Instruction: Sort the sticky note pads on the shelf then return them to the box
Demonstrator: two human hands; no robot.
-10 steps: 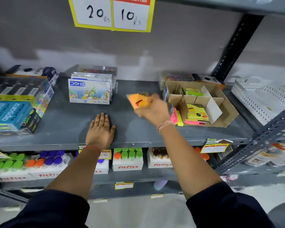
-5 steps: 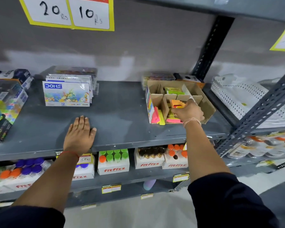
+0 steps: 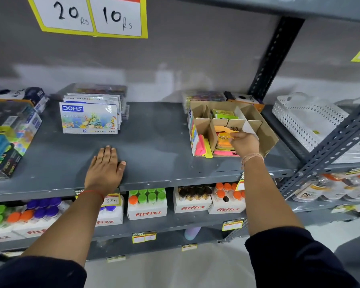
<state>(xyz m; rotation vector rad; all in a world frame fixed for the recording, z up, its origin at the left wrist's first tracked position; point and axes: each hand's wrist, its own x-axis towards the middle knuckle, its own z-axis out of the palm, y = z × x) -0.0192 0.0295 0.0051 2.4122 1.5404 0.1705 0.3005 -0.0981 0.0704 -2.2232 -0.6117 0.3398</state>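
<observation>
A divided cardboard box [image 3: 267, 135] stands on the grey shelf [image 3: 158, 142] at the right. My right hand [image 3: 244, 144] reaches into its front middle compartment with its fingers on an orange sticky note pad [image 3: 223, 139] lying on top of a stack there. A green pad [image 3: 222, 114] sits in a rear compartment. Pink and yellow pads [image 3: 203, 147] stand on edge in the front left compartment. My left hand [image 3: 105, 169] lies flat and open on the shelf's front edge, well left of the box.
A stack of DOMS oil pastel boxes [image 3: 89, 118] stands at the shelf's back left, with more stationery boxes [image 3: 8, 129] at far left. White perforated baskets [image 3: 312, 119] lie beyond the upright post [image 3: 274, 57]. Bottle cartons [image 3: 147, 204] fill the shelf below.
My right hand carried the orange pad from mid-shelf rightward into the box and lowered it onto the stack. The left hand stayed flat on the shelf.
</observation>
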